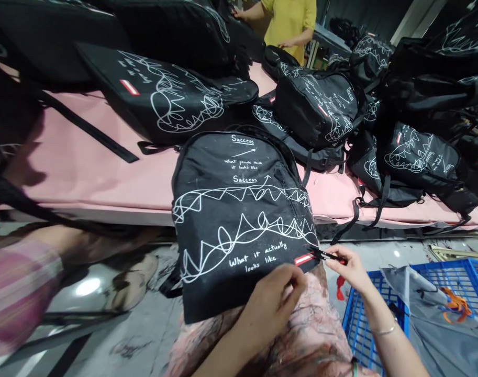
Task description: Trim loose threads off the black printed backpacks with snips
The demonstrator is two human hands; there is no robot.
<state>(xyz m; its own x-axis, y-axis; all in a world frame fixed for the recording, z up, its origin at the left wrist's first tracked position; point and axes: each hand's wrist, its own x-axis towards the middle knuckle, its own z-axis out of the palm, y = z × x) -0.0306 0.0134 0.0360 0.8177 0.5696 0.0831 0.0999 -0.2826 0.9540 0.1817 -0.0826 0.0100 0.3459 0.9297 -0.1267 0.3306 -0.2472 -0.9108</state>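
Observation:
A black backpack with white scribbled lines and lettering leans across my lap against the table edge. Near its lower right corner is a small red and white label. My left hand rests over the backpack's lower part, just below the label, fingers curled and thumb drawn in. Whatever its fingertips may pinch is too small or hidden to make out. In my right hand is a pair of small black thread snips, their tips pointing at the bag beside the label. A red tassel hangs below that hand.
Several similar black backpacks lie on the pink-covered table. A blue plastic crate holding grey fabric stands at right. Another person's arm is at left; a person in yellow stands across the table.

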